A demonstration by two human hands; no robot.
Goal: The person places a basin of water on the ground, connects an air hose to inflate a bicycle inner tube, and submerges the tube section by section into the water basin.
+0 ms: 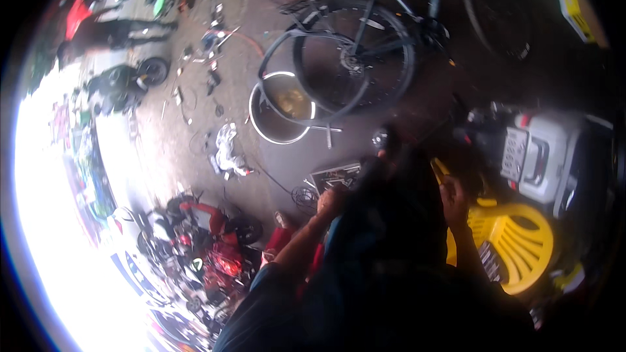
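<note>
A dark bulky thing (385,221) fills the lower middle of the blurred head view; I cannot tell what it is. My left hand (330,202) is curled against its left edge, with my bare forearm rising from the lower left. On its right edge, at about the same height, my right hand (454,199) grips it. A small dark knob (383,138) sticks up just beyond the thing's top.
A bicycle with a black wheel (352,58) stands ahead over a round metal basin (280,114). A white rag (228,150) and a tool tray (336,176) lie on the ground. A yellow plastic chair (515,241) and a white machine (541,156) stand right, red motorbikes (208,241) left.
</note>
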